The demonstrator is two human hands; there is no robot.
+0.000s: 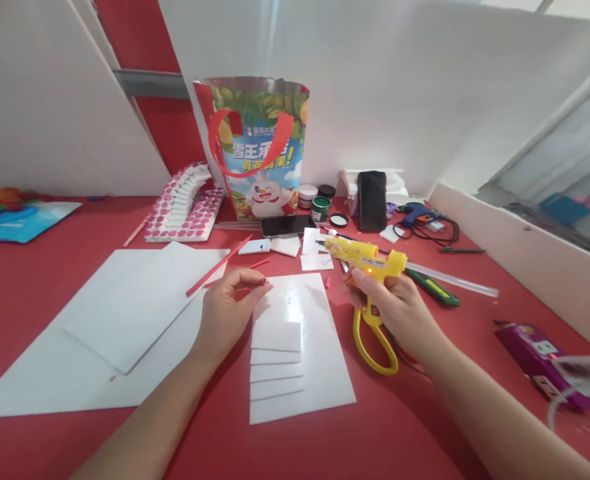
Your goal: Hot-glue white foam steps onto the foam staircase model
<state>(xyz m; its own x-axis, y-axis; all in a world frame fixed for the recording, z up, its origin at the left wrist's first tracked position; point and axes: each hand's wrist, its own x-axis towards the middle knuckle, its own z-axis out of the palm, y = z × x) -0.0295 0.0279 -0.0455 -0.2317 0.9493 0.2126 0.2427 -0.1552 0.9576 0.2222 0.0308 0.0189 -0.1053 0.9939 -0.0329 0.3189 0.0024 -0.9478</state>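
My right hand [392,303] is wrapped round a yellow hot glue gun [357,253], whose nozzle points left. A clear glue stick [455,279] sticks out of its back, and a small orange light glows on its side. My left hand [235,300] is pinched at the fingertips, with a tiny dark red spot between them that I cannot make out. Its fingertips are over the top left corner of a white foam board sheet [325,360]. On that sheet lie several thin white panels [275,370], overlapping like steps.
Large white boards [49,353] lie at left with a red stick [219,265] across them. Behind stand a printed bag [259,173], a patterned stair-like model [182,207], paint jars [319,209] and a black phone [372,200]. A green cutter [432,288] and purple packet [545,363] are at right.
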